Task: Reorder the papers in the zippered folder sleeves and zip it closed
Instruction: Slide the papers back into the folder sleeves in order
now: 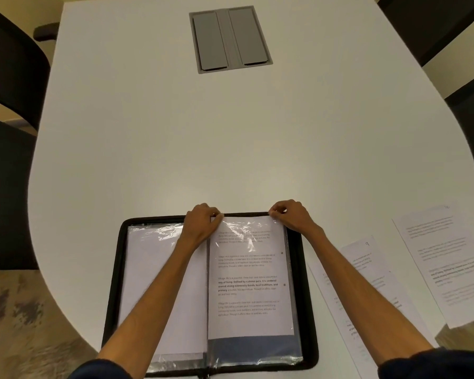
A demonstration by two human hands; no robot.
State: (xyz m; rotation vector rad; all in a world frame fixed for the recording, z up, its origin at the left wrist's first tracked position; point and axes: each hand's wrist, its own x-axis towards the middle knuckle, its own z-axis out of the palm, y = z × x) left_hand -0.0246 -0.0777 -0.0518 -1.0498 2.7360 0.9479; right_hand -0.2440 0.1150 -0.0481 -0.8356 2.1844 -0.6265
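The zippered folder (115,283) lies open and flat at 6 o'clock on the white table (230,146), close to the near edge; its lowest part is cut off by the frame. Beyond the folder the tabletop has much free room up to a grey hatch (230,39) at 12 o'clock. Dark chairs (11,64) stand along the table edges at 9 and at 3 o'clock.

The left hand (203,222) and the right hand (290,217) have curled fingers and each pinches one top corner of the printed sheet (246,283) in the right sleeve. Whether the plastic is pinched together with the paper, I cannot tell. The sheet sits high, so a blue strip under its lower edge is bare. The left sleeve (148,269) shows only blank white paper, partly behind the left forearm.

On the sheet the bold lines can be read — "way of living. Defined by a slower pace, it is centered around strong community bonds, local traditions, and primary". The other paragraphs are too faint, and glare hides the top one.

At 4 o'clock two loose papers lie beside the folder: the nearer paper (361,255) carries a handwritten "9" and is crossed by the right forearm — the farther paper (443,255) has a corner mark too blurred to read.
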